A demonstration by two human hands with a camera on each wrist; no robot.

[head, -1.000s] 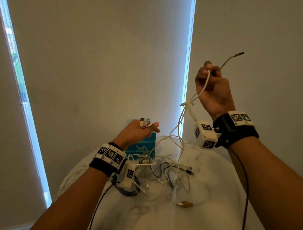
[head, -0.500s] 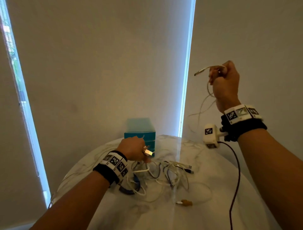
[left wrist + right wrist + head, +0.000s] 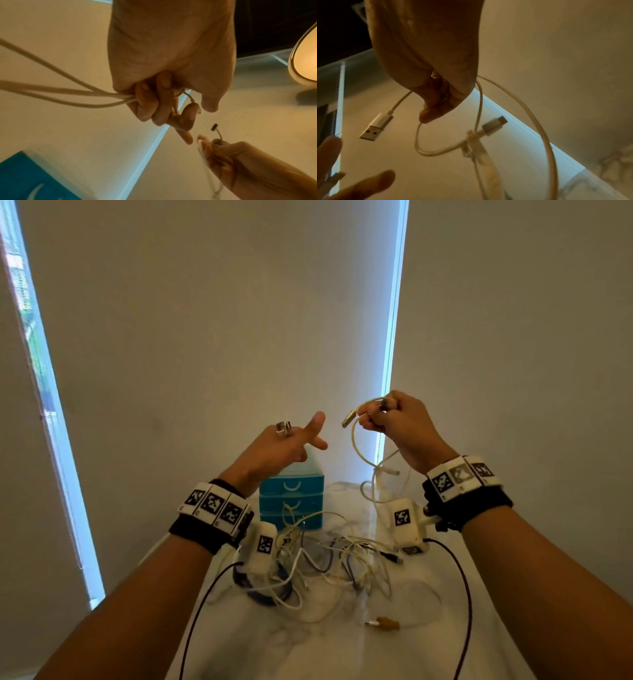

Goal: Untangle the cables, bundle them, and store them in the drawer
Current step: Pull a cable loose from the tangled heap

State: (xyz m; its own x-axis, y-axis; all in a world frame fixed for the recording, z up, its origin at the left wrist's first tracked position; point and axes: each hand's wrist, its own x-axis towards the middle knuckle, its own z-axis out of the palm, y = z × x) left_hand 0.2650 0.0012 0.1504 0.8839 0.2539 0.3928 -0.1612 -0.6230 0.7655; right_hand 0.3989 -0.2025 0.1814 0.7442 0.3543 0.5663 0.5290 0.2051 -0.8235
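Both hands are raised above the table. My left hand [image 3: 301, 440] has its lower fingers curled round several white cables [image 3: 68, 93]. Their metal plugs [image 3: 283, 429] stick up between its fingers, while the index finger and thumb point toward the right hand. My right hand [image 3: 394, 422] grips a looped white cable [image 3: 479, 108], whose USB-A plug [image 3: 349, 419] points left at the other hand. Its small plug [image 3: 494, 124] dangles by a cable tie. A tangle of white and dark cables [image 3: 335, 559] lies on the table under both wrists.
A teal drawer unit [image 3: 291, 501] with its drawers closed stands at the back of the white marble table [image 3: 342, 655]. A loose plug with a brown end [image 3: 383, 624] lies near the front. Grey blinds hang behind, with bright window gaps between them.
My left hand rose from the table with its plugs. The right hand came down and leftward, bringing the USB-A plug close to the left fingers.
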